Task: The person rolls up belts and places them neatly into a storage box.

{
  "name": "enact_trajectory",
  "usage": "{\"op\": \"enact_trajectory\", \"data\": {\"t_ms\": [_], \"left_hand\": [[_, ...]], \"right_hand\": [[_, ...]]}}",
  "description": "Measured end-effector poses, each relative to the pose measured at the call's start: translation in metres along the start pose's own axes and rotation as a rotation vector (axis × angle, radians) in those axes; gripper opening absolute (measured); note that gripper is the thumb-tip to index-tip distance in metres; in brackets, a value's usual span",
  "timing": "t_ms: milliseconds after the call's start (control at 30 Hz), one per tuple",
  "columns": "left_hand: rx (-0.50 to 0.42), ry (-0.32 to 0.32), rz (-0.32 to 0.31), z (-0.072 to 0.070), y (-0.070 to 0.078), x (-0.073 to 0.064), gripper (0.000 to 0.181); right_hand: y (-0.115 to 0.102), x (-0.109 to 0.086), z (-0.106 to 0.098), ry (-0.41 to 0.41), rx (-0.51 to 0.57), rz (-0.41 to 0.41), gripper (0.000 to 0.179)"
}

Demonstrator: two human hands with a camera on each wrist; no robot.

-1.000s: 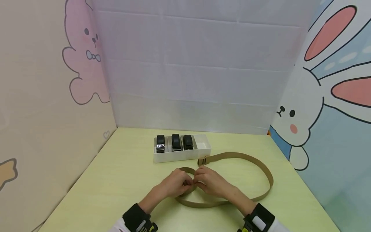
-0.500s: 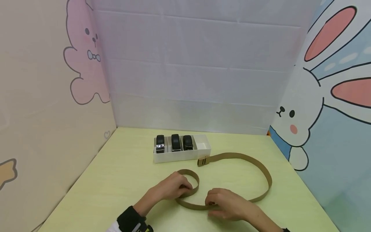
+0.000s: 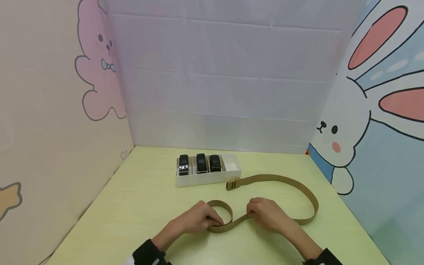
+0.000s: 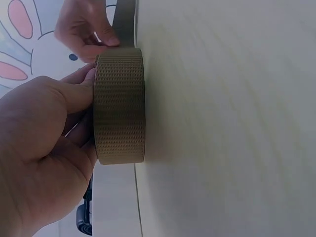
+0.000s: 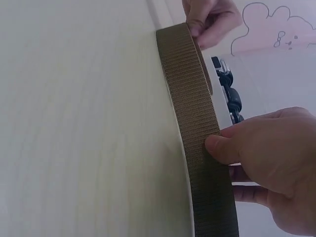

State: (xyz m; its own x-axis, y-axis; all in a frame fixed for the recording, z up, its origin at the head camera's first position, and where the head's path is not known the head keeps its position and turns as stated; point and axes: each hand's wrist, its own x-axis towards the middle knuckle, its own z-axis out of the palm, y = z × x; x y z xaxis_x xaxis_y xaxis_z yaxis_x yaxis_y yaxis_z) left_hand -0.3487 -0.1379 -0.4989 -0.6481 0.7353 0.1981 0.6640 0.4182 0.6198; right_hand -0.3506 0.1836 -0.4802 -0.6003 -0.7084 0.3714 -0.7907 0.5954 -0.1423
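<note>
A tan webbing belt (image 3: 300, 186) stands on its edge on the table, one end bent into a round loop and the rest sweeping out to the right. Its buckle (image 3: 233, 184) lies near the white box. My left hand (image 3: 201, 218) pinches the looped end where it meets the strap; in the left wrist view the ribbed webbing (image 4: 119, 108) curves past those fingers. Further along the strap, my right hand (image 3: 269, 215) pinches the belt between thumb and fingers, the thumb (image 5: 219, 148) pressed flat on the webbing in the right wrist view.
A white divided box (image 3: 208, 179) stands behind the hands. Three of its compartments each hold a rolled black belt (image 3: 201, 163); the rightmost compartment (image 3: 232, 162) shows a bare floor. Walls with cartoon drawings border the pale yellow table (image 3: 145, 184) at left, right and back.
My right hand leaves the loop, comes back toward me, then moves up and right, drawing the strap into a straighter line. My left hand stays at the loop, which shifts slightly nearer and right.
</note>
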Motion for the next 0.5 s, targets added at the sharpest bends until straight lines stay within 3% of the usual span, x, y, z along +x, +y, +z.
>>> {"op": "enact_trajectory", "data": {"t_ms": [367, 500], "left_hand": [[0.043, 0.014, 0.038, -0.004, -0.001, -0.006, 0.018], [0.024, -0.003, 0.039, -0.004, -0.004, -0.007, 0.019]], "right_hand": [[0.046, -0.017, -0.013, -0.021, -0.095, 0.22, 0.029], [0.05, -0.018, -0.014, -0.016, -0.127, 0.229, 0.028]]}}
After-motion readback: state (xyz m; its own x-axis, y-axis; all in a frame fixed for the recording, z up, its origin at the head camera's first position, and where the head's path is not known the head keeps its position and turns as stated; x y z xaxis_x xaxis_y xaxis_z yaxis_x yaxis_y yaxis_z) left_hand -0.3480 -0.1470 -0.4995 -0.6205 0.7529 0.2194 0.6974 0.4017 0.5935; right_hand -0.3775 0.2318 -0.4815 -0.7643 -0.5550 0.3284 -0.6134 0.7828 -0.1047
